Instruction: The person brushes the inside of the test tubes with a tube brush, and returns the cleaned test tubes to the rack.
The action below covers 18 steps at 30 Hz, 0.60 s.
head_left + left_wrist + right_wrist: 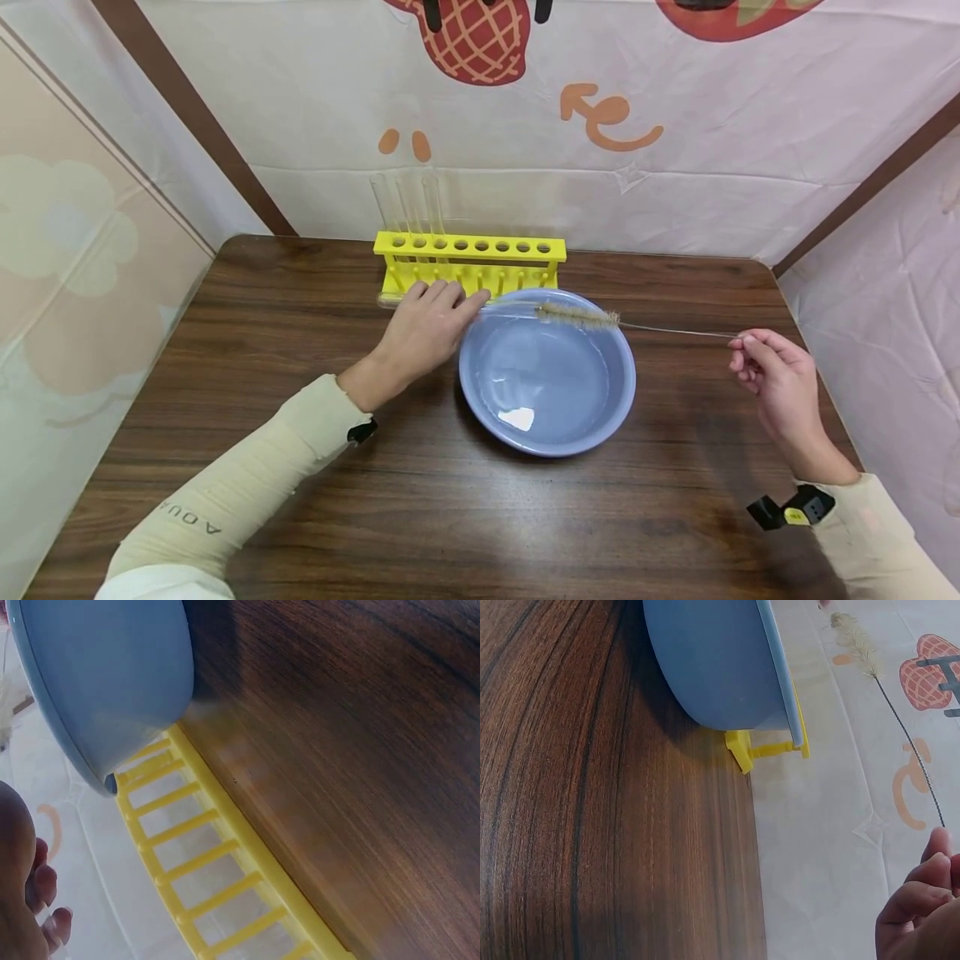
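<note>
My left hand [431,329] grips a clear test tube [512,310] that lies sideways over the far rim of a blue basin [626,392]. The tube's rounded end shows left of the hand, and its mouth points right. My right hand [780,379] pinches the thin wire handle of a test tube brush [577,316]. The tan bristles are above the basin, with the brush tip right at the tube's mouth. In the right wrist view the twisted wire of the brush [857,646] runs up from the fingertips [939,844]. The left wrist view leaves the tube out.
A yellow test tube rack [470,247] stands behind the basin near the wall. Three clear test tubes [432,204] stand upright in its left holes. Water in the basin reflects light. The brown wooden table [465,517] meets printed cloth [712,150] at the back and sides.
</note>
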Each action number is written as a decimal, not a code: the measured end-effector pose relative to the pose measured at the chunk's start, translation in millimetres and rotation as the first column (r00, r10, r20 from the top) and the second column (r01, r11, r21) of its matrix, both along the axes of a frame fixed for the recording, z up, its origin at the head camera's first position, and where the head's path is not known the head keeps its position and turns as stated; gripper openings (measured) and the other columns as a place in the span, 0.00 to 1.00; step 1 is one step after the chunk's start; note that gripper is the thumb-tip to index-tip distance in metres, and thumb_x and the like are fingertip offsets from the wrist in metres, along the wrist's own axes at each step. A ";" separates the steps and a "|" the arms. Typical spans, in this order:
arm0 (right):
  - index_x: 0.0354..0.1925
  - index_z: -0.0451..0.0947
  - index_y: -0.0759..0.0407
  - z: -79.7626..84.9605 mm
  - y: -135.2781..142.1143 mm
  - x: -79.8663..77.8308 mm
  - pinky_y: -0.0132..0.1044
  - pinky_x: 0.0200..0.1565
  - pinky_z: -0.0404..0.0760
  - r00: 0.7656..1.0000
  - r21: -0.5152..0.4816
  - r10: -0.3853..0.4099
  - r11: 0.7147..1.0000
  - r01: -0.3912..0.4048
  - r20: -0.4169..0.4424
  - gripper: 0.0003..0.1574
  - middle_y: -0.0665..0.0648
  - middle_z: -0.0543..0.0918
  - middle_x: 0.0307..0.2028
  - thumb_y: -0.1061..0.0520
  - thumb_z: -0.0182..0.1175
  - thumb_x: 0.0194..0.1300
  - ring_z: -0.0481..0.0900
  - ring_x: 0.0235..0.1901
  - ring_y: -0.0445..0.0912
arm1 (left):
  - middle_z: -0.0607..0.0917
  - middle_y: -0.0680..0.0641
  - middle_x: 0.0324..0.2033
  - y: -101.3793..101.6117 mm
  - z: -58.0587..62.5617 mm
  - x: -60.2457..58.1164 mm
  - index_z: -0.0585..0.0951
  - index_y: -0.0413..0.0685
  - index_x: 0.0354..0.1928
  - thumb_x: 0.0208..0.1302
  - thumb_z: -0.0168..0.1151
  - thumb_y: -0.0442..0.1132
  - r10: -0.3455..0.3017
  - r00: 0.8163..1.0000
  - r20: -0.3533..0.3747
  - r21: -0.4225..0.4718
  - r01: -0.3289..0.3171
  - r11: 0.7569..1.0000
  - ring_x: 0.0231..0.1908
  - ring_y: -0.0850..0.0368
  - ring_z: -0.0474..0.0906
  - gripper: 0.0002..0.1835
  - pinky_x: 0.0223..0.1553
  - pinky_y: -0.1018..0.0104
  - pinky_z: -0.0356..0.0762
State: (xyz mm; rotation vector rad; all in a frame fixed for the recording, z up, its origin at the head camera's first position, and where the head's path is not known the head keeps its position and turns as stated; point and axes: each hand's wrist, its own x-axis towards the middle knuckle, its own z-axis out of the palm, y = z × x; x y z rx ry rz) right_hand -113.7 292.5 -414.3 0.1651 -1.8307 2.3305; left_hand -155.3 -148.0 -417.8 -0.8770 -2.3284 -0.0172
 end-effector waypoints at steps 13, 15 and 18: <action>0.36 0.82 0.65 4.0 -16.1 -8.2 0.26 0.23 0.73 0.998 0.215 0.065 0.974 -0.067 0.013 0.13 0.52 0.81 0.23 0.64 0.53 0.77 0.74 0.22 0.39 | 0.80 0.44 0.36 11.4 1.0 2.6 0.80 0.52 0.56 0.76 0.56 0.41 0.012 0.999 0.040 -0.075 -0.009 0.997 0.38 0.45 0.78 0.12 0.40 0.53 0.74; 0.36 0.81 0.68 5.1 -20.1 -10.2 0.27 0.23 0.72 0.997 0.264 0.073 0.962 -0.072 0.006 0.13 0.51 0.81 0.23 0.64 0.53 0.77 0.73 0.22 0.39 | 0.80 0.44 0.35 12.9 1.6 2.6 0.80 0.52 0.56 0.76 0.56 0.43 0.011 0.999 0.034 -0.067 -0.009 0.998 0.37 0.45 0.78 0.12 0.39 0.53 0.74; 0.36 0.80 0.70 6.0 -25.8 -13.0 0.28 0.22 0.71 0.996 0.323 0.085 0.943 -0.080 -0.002 0.13 0.51 0.80 0.22 0.63 0.53 0.78 0.73 0.21 0.40 | 0.80 0.44 0.35 14.7 3.2 2.7 0.79 0.52 0.55 0.77 0.54 0.41 0.016 0.999 0.040 -0.066 -0.014 0.998 0.37 0.45 0.78 0.11 0.39 0.53 0.74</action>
